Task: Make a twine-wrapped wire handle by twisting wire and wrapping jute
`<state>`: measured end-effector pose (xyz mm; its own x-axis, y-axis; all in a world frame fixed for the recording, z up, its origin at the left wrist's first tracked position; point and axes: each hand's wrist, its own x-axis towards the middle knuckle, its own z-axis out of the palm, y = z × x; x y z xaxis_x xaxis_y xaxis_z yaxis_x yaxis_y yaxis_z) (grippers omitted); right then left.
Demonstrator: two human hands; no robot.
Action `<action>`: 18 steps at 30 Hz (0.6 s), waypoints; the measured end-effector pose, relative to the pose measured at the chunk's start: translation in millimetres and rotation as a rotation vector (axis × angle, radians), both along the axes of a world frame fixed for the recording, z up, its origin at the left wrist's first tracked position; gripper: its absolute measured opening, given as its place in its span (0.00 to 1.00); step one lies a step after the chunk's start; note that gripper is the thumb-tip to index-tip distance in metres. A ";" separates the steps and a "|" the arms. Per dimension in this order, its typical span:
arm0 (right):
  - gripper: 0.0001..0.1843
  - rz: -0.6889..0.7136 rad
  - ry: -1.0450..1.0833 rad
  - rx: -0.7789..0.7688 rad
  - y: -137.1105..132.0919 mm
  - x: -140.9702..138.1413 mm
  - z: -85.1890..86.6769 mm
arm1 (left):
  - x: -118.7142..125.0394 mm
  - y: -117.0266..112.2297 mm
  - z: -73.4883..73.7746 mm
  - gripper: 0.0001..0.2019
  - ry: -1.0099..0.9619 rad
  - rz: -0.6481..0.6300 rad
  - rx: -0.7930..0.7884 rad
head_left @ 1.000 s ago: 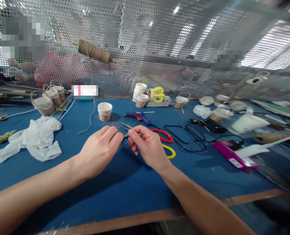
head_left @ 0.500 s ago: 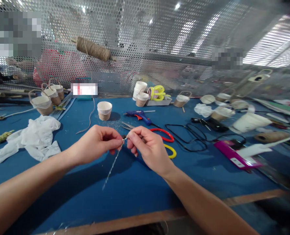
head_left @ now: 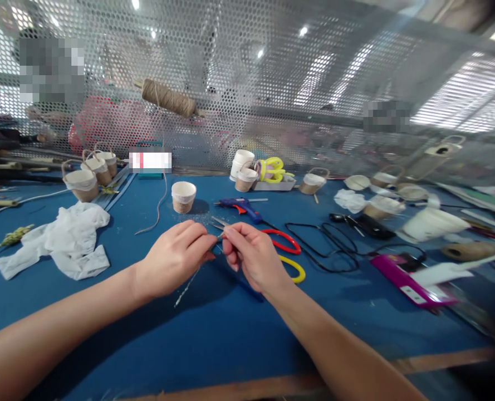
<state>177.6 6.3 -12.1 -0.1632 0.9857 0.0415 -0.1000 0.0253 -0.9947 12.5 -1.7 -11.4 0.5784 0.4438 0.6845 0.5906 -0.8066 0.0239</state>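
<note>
My left hand and my right hand meet above the blue table, fingertips almost touching. Both are closed in a pinch on a thin, pale twisted strand, whose loose end hangs below my left hand. The stretch between the fingertips is mostly hidden. Beneath and beside my right hand lie scissors with one red handle and one yellow handle. Just beyond the hands is a blue glue gun. A small white-lined cup with a brown lower band stands behind my left hand.
Crumpled white cloth lies at left, near several small handled baskets. A black cable loops toward a magenta power strip at right. A twine spool hangs before the perforated metal screen.
My left hand has turned so its back faces up more, its fingers curling over the strand. Less of the strand shows. The whole view has shifted slightly.
</note>
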 end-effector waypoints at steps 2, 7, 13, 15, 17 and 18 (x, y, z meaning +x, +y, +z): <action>0.13 0.009 -0.002 0.014 -1.5 -1.1 -0.4 | 0.4 0.3 0.7 0.09 -0.017 -0.001 0.017; 0.11 -0.031 -0.066 0.165 -6.5 -0.7 0.1 | 7.3 -1.5 5.9 0.06 -0.538 0.009 -0.619; 0.11 -0.101 -0.270 0.321 -14.3 0.2 5.1 | 21.1 -8.2 1.7 0.12 -1.249 -0.240 -1.704; 0.11 -0.106 -0.324 0.354 -14.3 0.4 5.4 | 22.9 -7.6 -2.2 0.12 -1.312 -0.328 -1.800; 0.12 -0.101 -0.338 0.327 -11.2 1.4 4.8 | 21.8 -4.8 -5.2 0.12 -1.283 -0.309 -1.776; 0.12 -0.095 -0.324 0.292 -8.5 2.4 4.4 | 20.1 -3.0 -5.7 0.12 -1.225 -0.260 -1.730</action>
<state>180.0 -2.1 -7.7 -0.1234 0.9514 0.2820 0.2324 0.3040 -0.9239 32.5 -4.7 -17.1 0.4074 0.8812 -0.2396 -0.3871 0.4043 0.8287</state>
